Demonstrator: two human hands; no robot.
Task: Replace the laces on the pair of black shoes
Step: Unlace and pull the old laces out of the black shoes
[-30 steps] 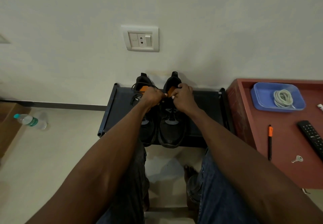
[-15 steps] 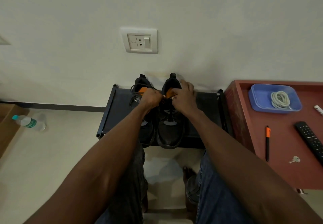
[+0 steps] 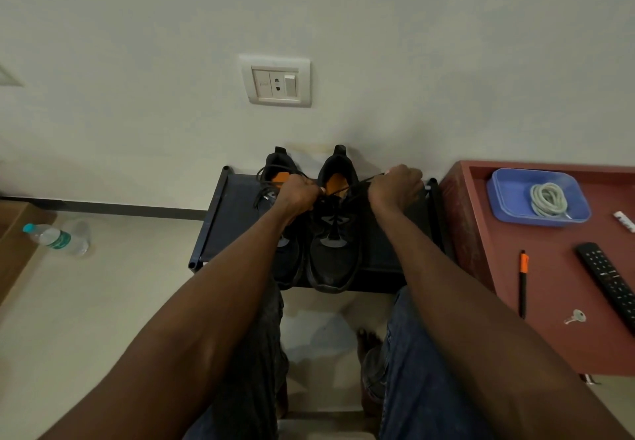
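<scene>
Two black shoes with orange insoles stand side by side on a low black rack (image 3: 237, 223) against the wall. The right shoe (image 3: 335, 243) sits between my hands. The left shoe (image 3: 280, 171) is partly hidden by my left forearm. My left hand (image 3: 298, 194) is closed at the right shoe's collar, pinching the black lace (image 3: 360, 183). My right hand (image 3: 397, 187) is fisted on the same lace, which runs taut between the hands. A coil of pale laces (image 3: 548, 199) lies in a blue tray (image 3: 508, 199).
A red-brown table (image 3: 567, 343) on the right carries the blue tray, an orange-and-black pen (image 3: 523, 281), a remote (image 3: 610, 281) and a key (image 3: 575, 316). A water bottle (image 3: 55, 238) lies on the floor at left. My knees are below the rack.
My right hand has moved right, away from the shoe's collar, drawing the black lace out taut. My left hand has stayed at the collar.
</scene>
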